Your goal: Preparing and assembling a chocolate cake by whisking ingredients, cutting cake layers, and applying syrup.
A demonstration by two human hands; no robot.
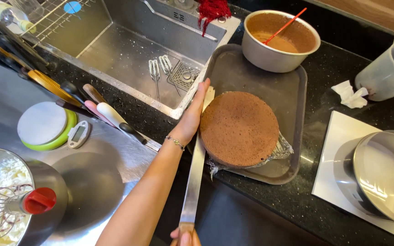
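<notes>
A round brown sponge cake (239,128) lies on crumpled clear wrap in a dark grey tray (292,91). My left hand (194,115) is held flat and upright against the cake's left edge, fingers together. A long metal spatula blade (195,172) runs from the bottom of the view up to the cake's left side, its tip behind my left hand. My right hand (184,237) grips the blade's handle at the bottom edge, mostly out of view.
A steel sink (128,50) with two whisk beaters is at the back. A round pan of brown batter (281,40) sits on the tray's far end. Mixing bowl with cream and whisk (5,196), scale (46,125), knives left. A metal ring (384,175) and plastic jug (388,70) stand right.
</notes>
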